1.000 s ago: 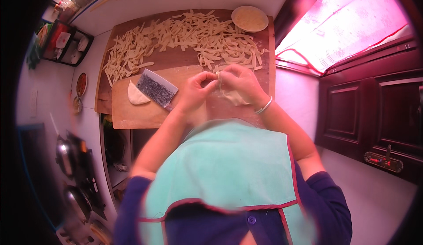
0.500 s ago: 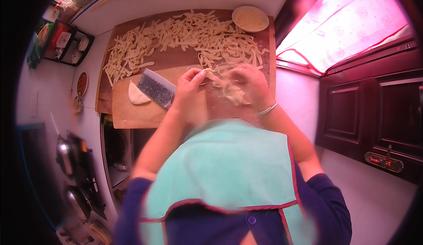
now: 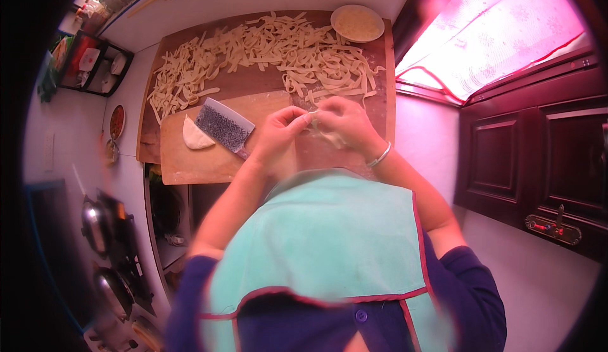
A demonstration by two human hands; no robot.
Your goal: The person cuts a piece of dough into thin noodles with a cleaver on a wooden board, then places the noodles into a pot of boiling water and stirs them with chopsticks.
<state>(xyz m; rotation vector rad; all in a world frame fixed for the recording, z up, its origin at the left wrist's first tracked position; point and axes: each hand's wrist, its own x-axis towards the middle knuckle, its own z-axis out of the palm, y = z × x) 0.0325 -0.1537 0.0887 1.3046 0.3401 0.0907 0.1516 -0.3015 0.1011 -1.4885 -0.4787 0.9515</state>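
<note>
My left hand [image 3: 283, 130] pinches the end of a pale noodle strip [image 3: 329, 138] between thumb and forefinger. My right hand [image 3: 345, 122] is closed on the same strip close beside it, their fingertips almost meeting; part of the strip hangs below the right hand. To the left, a cleaver [image 3: 225, 126] with a dark speckled blade lies on the light cutting board [image 3: 190, 171], its handle toward my left forearm. A half-round piece of dough [image 3: 197, 135] rests on the board by the blade. Many cut noodles [image 3: 253, 45] spread across the far side of the wooden table.
A white bowl [image 3: 356, 24] with pale, flour-like contents stands at the table's far right corner. A dark wooden door [image 3: 532, 162] is on the right, near a bright curtained window [image 3: 500, 35]. Pans [image 3: 95, 225] hang at the left, below a black wall rack [image 3: 98, 62].
My hands have come closer together. The right hand has turned inward toward the left, and the strip between them has bunched up. The cleaver and dough stay put.
</note>
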